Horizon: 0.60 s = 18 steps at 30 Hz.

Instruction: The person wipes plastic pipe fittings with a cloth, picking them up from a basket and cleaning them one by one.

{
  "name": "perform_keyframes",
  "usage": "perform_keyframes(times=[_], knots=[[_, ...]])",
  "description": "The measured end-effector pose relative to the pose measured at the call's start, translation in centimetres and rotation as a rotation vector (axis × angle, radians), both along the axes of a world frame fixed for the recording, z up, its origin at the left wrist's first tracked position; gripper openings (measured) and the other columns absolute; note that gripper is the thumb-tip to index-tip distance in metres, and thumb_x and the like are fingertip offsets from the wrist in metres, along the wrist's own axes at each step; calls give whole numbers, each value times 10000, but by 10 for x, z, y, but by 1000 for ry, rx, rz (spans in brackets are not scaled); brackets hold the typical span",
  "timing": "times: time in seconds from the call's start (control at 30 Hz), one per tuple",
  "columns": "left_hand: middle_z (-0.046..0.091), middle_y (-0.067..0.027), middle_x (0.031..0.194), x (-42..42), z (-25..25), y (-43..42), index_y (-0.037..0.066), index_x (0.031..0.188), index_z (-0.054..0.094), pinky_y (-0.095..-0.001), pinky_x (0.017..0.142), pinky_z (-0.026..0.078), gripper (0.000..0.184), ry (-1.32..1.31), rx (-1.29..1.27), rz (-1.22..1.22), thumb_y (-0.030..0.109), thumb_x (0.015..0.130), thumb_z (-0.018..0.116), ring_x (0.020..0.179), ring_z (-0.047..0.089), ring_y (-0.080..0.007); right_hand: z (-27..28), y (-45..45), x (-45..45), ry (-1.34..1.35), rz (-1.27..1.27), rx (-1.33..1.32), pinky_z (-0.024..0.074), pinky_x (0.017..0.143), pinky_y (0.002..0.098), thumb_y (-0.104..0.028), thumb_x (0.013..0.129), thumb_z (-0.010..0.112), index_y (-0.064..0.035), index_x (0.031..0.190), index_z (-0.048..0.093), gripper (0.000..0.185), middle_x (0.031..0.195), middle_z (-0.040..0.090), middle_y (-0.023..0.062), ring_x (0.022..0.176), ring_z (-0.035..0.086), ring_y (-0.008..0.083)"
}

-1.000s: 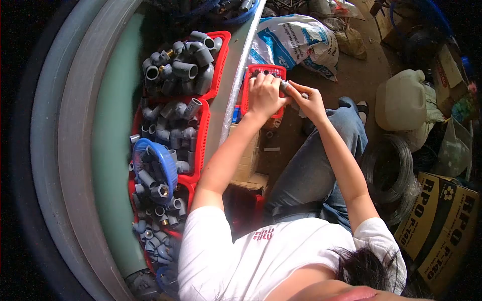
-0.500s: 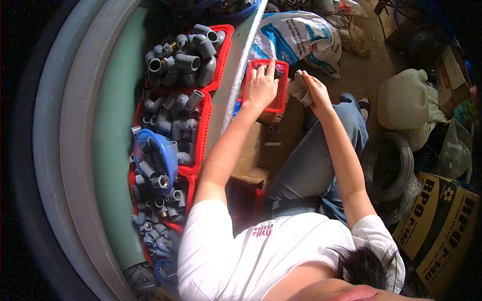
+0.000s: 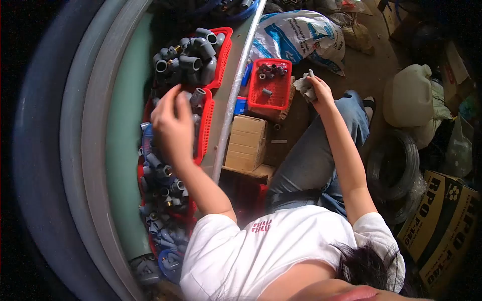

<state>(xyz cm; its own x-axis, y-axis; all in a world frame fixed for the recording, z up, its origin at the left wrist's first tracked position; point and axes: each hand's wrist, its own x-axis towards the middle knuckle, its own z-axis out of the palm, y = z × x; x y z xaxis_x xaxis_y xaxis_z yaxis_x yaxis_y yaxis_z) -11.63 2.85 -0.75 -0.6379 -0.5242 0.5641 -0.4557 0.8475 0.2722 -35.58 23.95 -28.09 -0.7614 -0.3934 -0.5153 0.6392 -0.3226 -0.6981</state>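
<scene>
My left hand (image 3: 173, 123) is over the middle red basket (image 3: 206, 133) of grey pipe fittings, thumb and forefinger apart, with nothing visible in it. The other fingers are partly hidden. Grey elbows and couplings (image 3: 198, 96) show beside the fingertips. My right hand (image 3: 321, 93) is closed around a crumpled greyish cloth (image 3: 305, 86), held above the floor near my knee. Between my hands, a small red basket (image 3: 255, 98) sits on a cardboard box, holding several dark small fittings (image 3: 273, 71) and a single grey coupling (image 3: 267, 92).
An upper red basket (image 3: 227, 47) holds more fittings. A metal edge (image 3: 236, 95) runs alongside the baskets. A cardboard box (image 3: 246, 140) stands below it. To the right are a plastic jerrycan (image 3: 409, 95), coiled wire (image 3: 394, 165) and a large carton (image 3: 437, 226); a printed sack (image 3: 301, 40) lies ahead.
My left hand has moved from the small red basket leftward and back to the middle basket of fittings. The right hand, still holding the cloth, has barely shifted. The blue basket is no longer plainly visible.
</scene>
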Motion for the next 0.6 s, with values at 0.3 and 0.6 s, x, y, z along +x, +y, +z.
perform_keyframes(times=[0.3,0.6], knots=[[540,-220,1388,99,-13,-38,44,1390,524,-472,1108,322,706,-440,352,506,605,998,353,1302,482,-386,28,2,11,40,107,-48,581,738,313,-234,929,668,-60,1125,653,263,996,694,67,885,696,182],[607,-213,1253,114,-47,-94,103,1231,617,-523,1000,405,515,-477,140,596,509,1021,381,1156,548,-434,34,3,12,42,65,78,583,716,313,-255,922,682,-61,1147,645,300,994,694,70,855,698,173]])
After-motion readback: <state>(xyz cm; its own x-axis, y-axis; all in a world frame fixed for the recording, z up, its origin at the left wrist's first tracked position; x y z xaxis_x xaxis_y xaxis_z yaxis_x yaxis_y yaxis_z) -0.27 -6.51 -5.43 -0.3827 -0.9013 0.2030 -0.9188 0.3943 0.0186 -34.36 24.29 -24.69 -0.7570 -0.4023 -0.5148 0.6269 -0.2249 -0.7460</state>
